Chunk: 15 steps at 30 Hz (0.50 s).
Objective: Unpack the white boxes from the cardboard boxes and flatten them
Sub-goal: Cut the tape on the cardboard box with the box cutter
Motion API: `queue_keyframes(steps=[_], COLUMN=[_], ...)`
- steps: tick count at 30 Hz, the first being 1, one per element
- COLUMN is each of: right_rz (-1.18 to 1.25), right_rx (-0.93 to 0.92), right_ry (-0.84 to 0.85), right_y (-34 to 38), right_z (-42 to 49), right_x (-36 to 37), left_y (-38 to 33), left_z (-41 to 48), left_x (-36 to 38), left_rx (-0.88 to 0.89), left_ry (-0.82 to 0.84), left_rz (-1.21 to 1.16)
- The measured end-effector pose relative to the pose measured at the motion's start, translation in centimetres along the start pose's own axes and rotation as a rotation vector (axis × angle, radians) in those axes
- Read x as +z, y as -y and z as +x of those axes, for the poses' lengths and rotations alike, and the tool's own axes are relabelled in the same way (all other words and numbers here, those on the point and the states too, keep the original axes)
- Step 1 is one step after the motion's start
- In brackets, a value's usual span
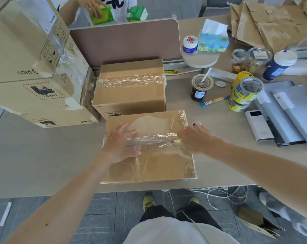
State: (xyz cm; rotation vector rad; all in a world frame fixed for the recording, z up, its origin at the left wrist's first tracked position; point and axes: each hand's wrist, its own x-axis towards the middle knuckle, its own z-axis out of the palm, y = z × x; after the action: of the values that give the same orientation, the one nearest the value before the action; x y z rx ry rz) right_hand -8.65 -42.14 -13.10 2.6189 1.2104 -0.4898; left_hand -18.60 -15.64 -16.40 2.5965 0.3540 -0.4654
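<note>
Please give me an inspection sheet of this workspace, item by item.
Surface: beige table, crowded at right.
Job's things: nearest cardboard box taped shut; second sealed box behind it; stacked boxes at left.
Clutter: drink cup, tape rolls, tissue box, power bank.
Hands: left hand flat on the nearest box; right hand holds small yellow tool at the tape seam.
Cables: white cables hang below the table edge.
Surroundings: another person behind the divider.
</note>
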Motion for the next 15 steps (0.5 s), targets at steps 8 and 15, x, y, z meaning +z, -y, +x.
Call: queue_keyframes(steps=[8, 15], right_rz=[-0.037, 0.043], right_rx=[0.087, 0.114], right_ry=[0.018, -0.002], right_y=[-2.4, -3.0], right_z=[-2.3, -2.8], right_x=[0.1, 1.3], left_y=[0.1, -1.3], left_z=[0.6, 0.5], left_x=[0.1, -0.6], left_rx=[-0.017, -0.019], left_ry=[0.000, 0.026], left_rz=[0.018, 0.078])
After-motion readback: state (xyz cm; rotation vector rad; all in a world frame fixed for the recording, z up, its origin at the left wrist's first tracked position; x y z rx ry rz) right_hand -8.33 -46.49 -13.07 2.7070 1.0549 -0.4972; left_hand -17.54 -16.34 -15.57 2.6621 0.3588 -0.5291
